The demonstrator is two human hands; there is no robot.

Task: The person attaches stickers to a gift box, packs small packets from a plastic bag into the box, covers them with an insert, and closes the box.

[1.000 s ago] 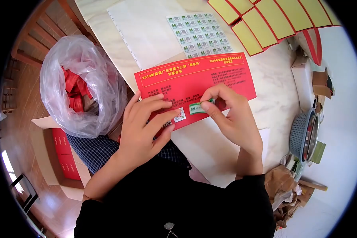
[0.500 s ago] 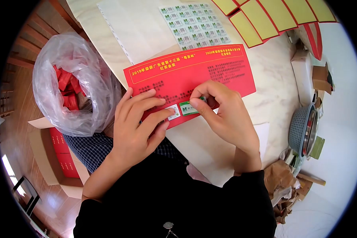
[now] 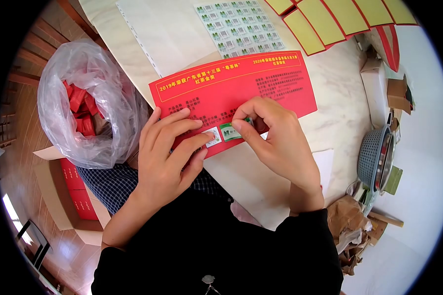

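A red tea box (image 3: pixel 231 93) with gold and black print lies at a slant on the table in front of me. My left hand (image 3: pixel 170 145) rests on its lower left part, fingers spread, with a fingertip at a small white square code label (image 3: pixel 212 137). Just right of that label is a green-and-white sticker (image 3: pixel 228 132) near the box's lower edge. My right hand (image 3: pixel 280 140) pinches the sticker's right end between thumb and forefinger. The fingers hide that end, so I cannot tell how much of it is stuck down.
Behind the box lies a sheet of stickers (image 3: pixel 238 29) beside a white backing sheet (image 3: pixel 157 37). Yellow-faced red boxes (image 3: pixel 320 22) stand at the back right. To the left are a plastic bag (image 3: pixel 125 128) of red packets and a carton (image 3: pixel 59 196). A grey basket (image 3: pixel 369 157) is at right.
The box and both hands have shifted very slightly left in view. My right hand still pinches the sticker, and my left hand stays spread on the box.
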